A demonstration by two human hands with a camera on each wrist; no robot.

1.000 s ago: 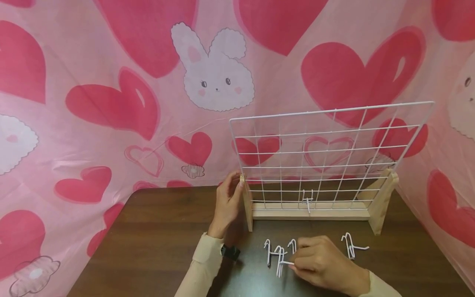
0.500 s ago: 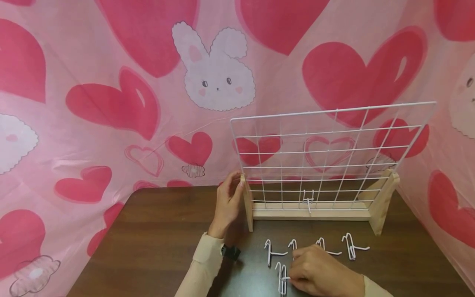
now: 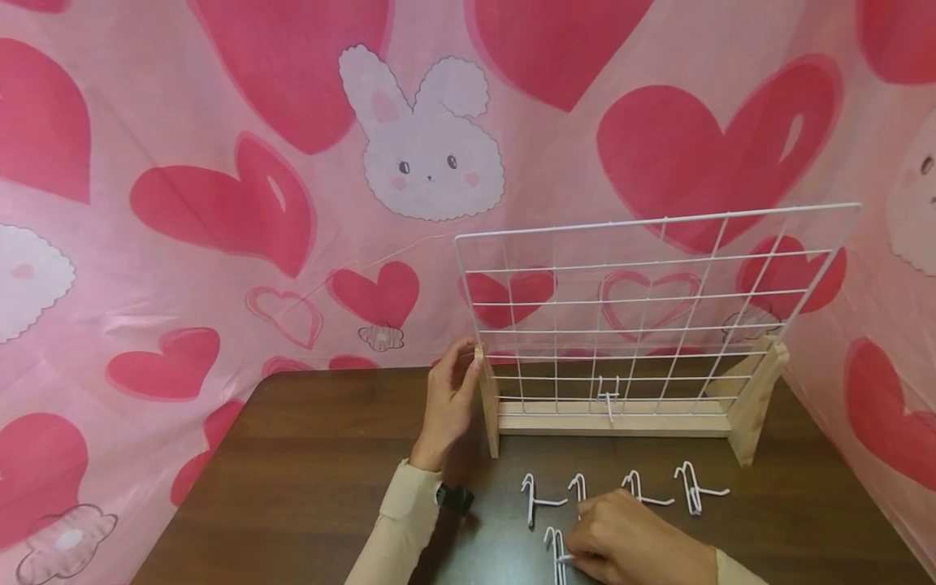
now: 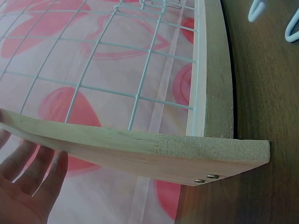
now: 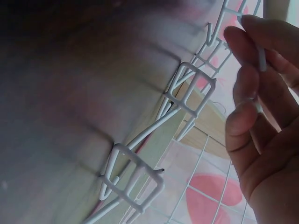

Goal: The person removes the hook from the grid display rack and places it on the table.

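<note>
In the head view, my left hand [image 3: 446,402] holds the left wooden side panel [image 3: 486,406] of a stand near its top. The left wrist view has its fingers against the panel's outer face [image 4: 117,156]. A white wire grid [image 3: 621,317] leans back in this stand, with one wire hook [image 3: 608,396] hung low on it. At the near side, my right hand [image 3: 621,536] pinches the prong of another white hook [image 3: 556,552]. More hooks lie in a row before the stand: one at left [image 3: 531,500], one partly hidden behind the right hand [image 3: 578,487], and others farther right [image 3: 643,491].
The stand's wooden base bar [image 3: 621,422] runs across to the right side panel [image 3: 760,406]. Below is a dark brown wooden table [image 3: 292,487]. Behind it hangs a pink cloth [image 3: 219,106] printed with hearts and rabbits.
My right hand has drawn its hook away from the row toward the table's near side, uncovering a hook in the row. The left hand has stayed on the side panel.
</note>
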